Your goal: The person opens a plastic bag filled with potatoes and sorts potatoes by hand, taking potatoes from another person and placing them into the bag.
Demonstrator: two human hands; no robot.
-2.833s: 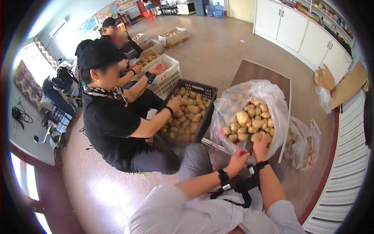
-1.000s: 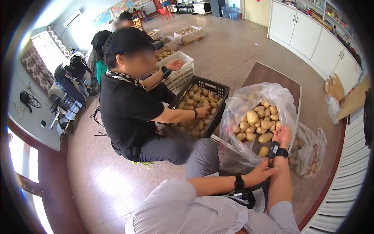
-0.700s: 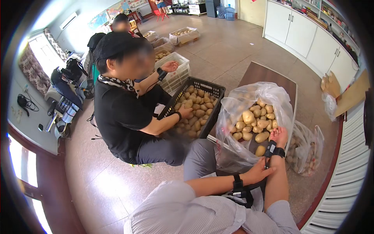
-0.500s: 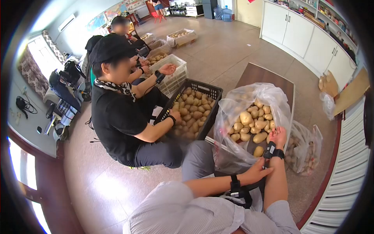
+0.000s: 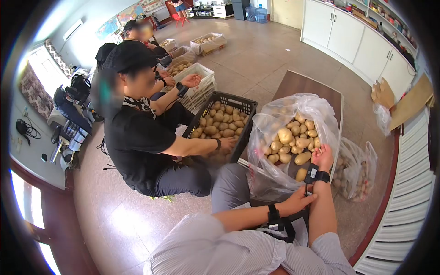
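Observation:
My right hand [image 5: 322, 156] is palm up with its fingers loosely curled and nothing in it, at the right edge of an open clear plastic bag [image 5: 270, 133]. On that wrist sits a black wristband [image 5: 323, 176] with a small box-like device. My left hand [image 5: 297, 202] lies against the right forearm just below the band, its fingers closed on what looks like a thin dark strap hanging from it. Inside the bag are several potatoes [image 5: 303, 158], close to my right hand. The bag rests on a brown tabletop [image 5: 293, 87].
A black crate [image 5: 250, 107] of potatoes stands to the left, where a co-worker [image 5: 137, 133] in black sits with one hand in it. Beyond are a white crate [image 5: 206, 87] and more potato containers. Another plastic bag [image 5: 366, 169] is on the floor at right.
The view has shifted slightly. A thin dark strap now shows between the wristband and my left fingers. The co-worker's hand has moved toward the black crate's near right side.

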